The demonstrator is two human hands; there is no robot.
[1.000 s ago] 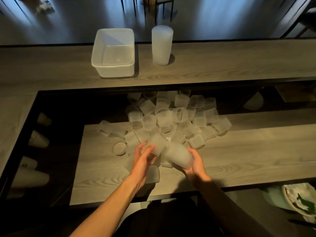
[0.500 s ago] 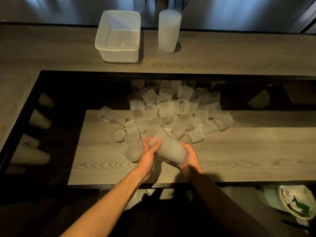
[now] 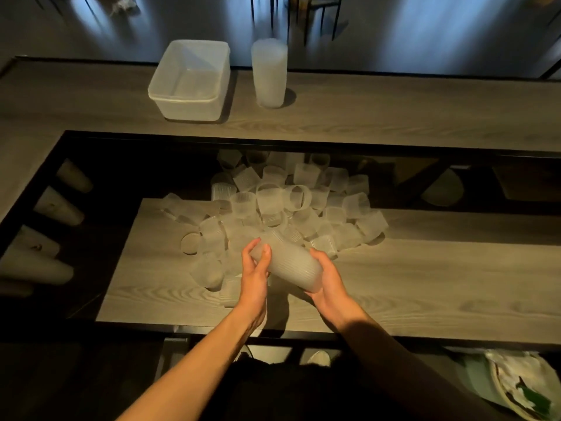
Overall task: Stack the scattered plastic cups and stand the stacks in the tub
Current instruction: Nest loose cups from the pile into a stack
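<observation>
The left hand [image 3: 255, 276] grips the 10 o'clock end of a short cup stack [image 3: 288, 264], the right hand [image 3: 327, 282] its 4 o'clock end; loose cups [image 3: 273, 205] heap on the table [image 3: 425, 278] at 12 o'clock; farther, the tub [image 3: 189, 100], a tall stack [image 3: 269, 74] standing at its 3 o'clock.

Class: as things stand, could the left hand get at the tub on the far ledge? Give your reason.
Probably not yet: the left hand grips the held stack together with the right hand. Nothing blocks the tub; its open top is free.
</observation>
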